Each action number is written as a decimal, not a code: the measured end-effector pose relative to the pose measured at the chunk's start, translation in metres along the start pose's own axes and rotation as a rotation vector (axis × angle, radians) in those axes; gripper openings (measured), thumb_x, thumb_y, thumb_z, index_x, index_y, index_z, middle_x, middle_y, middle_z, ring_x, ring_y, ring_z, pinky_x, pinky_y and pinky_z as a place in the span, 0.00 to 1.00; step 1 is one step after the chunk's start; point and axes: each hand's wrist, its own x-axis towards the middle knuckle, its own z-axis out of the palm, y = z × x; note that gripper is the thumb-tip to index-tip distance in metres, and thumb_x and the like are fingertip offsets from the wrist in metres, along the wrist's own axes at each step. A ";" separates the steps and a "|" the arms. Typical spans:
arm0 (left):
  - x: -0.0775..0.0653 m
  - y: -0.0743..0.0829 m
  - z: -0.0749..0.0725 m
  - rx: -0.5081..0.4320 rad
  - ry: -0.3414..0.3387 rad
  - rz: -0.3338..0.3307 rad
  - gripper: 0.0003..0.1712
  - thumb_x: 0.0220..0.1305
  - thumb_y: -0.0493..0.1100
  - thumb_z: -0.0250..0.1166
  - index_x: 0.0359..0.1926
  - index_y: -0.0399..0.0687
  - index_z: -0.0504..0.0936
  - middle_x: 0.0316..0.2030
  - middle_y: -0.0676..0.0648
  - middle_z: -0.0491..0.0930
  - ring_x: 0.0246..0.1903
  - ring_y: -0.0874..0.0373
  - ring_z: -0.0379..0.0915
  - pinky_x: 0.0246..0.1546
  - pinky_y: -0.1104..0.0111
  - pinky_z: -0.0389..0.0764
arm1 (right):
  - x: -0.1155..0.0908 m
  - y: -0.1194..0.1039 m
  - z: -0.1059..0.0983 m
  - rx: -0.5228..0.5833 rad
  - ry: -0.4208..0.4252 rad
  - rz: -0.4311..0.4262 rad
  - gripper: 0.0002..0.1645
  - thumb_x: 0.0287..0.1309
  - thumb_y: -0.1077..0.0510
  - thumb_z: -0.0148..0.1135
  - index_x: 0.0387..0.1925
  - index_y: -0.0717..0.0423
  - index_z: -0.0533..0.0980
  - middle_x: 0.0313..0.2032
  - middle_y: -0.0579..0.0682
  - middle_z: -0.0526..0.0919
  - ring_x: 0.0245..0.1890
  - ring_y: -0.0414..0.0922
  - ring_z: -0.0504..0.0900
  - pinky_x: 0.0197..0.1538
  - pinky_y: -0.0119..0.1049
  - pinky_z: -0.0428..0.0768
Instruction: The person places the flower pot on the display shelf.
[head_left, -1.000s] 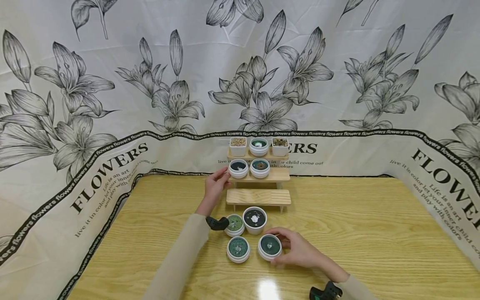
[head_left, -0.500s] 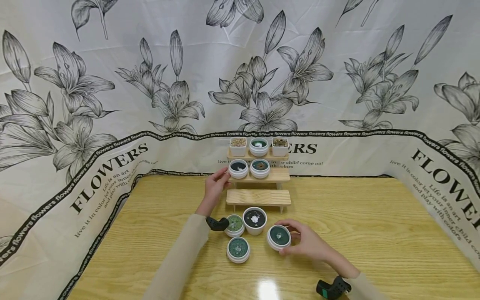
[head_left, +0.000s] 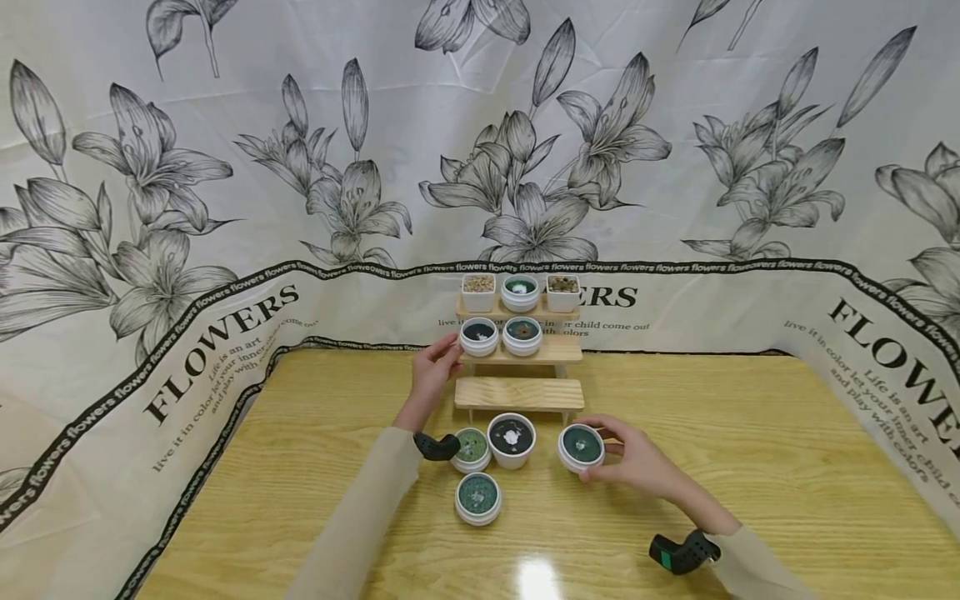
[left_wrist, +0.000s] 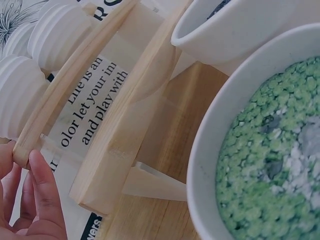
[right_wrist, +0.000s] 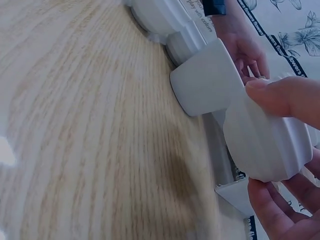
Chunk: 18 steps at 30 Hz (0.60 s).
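Note:
My left hand (head_left: 433, 368) is at the left end of the wooden three-step stand (head_left: 519, 392). In the left wrist view its thumb and fingers pinch the end of the middle step (left_wrist: 55, 102). My right hand (head_left: 637, 465) holds a round white pot (head_left: 581, 447) with a dark green top, to the right of the black-topped pot (head_left: 512, 442). From the right wrist view, the thumb lies on one side of this ribbed pot and the fingers on the other, above the table with a shadow (right_wrist: 182, 170) below.
On the top step stand two square pots and a round pot (head_left: 521, 292); the middle step carries two round pots (head_left: 522, 335). In front are a light-green-topped pot (head_left: 472, 448) and a speckled green-topped pot (head_left: 478, 497). A printed flower cloth (head_left: 360, 192) hangs behind the table (head_left: 750, 450).
My right hand has carried the round pot right and farther back, from beside the speckled green pot toward the stand's right front. The left hand keeps its place on the step.

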 end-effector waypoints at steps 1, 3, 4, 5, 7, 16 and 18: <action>0.000 0.000 0.000 -0.003 0.001 -0.001 0.19 0.63 0.33 0.63 0.56 0.33 0.78 0.32 0.51 0.78 0.22 0.68 0.76 0.32 0.72 0.85 | 0.000 0.000 -0.001 -0.001 0.005 0.005 0.43 0.42 0.58 0.78 0.60 0.67 0.69 0.54 0.62 0.76 0.46 0.34 0.75 0.52 0.27 0.81; 0.003 -0.005 0.000 -0.012 0.008 0.001 0.19 0.63 0.33 0.63 0.55 0.33 0.79 0.32 0.51 0.79 0.21 0.68 0.75 0.29 0.75 0.84 | 0.001 -0.001 -0.003 -0.013 0.016 0.018 0.44 0.42 0.57 0.78 0.60 0.66 0.69 0.55 0.62 0.75 0.48 0.37 0.76 0.52 0.28 0.81; 0.004 -0.005 0.000 -0.016 0.009 0.001 0.19 0.63 0.33 0.63 0.55 0.33 0.78 0.32 0.51 0.79 0.21 0.68 0.75 0.28 0.76 0.83 | 0.002 -0.001 -0.004 -0.018 0.021 0.024 0.44 0.42 0.57 0.78 0.60 0.66 0.68 0.56 0.62 0.75 0.49 0.38 0.76 0.52 0.28 0.81; 0.004 -0.005 0.000 -0.020 0.008 0.003 0.19 0.63 0.33 0.63 0.55 0.33 0.78 0.31 0.52 0.79 0.21 0.68 0.75 0.28 0.76 0.83 | 0.004 -0.001 -0.005 -0.020 0.026 0.028 0.44 0.42 0.58 0.78 0.60 0.66 0.68 0.56 0.62 0.75 0.50 0.40 0.76 0.52 0.28 0.81; 0.003 -0.005 0.000 -0.034 0.007 0.006 0.19 0.63 0.33 0.63 0.55 0.32 0.78 0.31 0.52 0.79 0.21 0.68 0.75 0.27 0.76 0.83 | 0.006 -0.002 -0.007 -0.031 0.040 0.032 0.44 0.43 0.57 0.78 0.61 0.65 0.68 0.57 0.63 0.74 0.52 0.43 0.76 0.53 0.29 0.80; 0.003 -0.005 0.002 -0.068 0.005 0.007 0.19 0.63 0.32 0.62 0.55 0.30 0.77 0.29 0.53 0.78 0.20 0.68 0.75 0.25 0.77 0.82 | 0.017 -0.003 -0.015 -0.063 0.111 0.039 0.44 0.42 0.58 0.78 0.61 0.64 0.69 0.57 0.62 0.75 0.53 0.45 0.77 0.53 0.30 0.80; 0.003 -0.005 0.001 -0.068 0.005 0.005 0.19 0.63 0.32 0.62 0.55 0.30 0.77 0.29 0.53 0.78 0.20 0.67 0.75 0.25 0.78 0.82 | 0.018 -0.005 -0.017 -0.070 0.126 0.038 0.44 0.42 0.59 0.77 0.61 0.65 0.68 0.57 0.63 0.75 0.54 0.49 0.77 0.52 0.28 0.79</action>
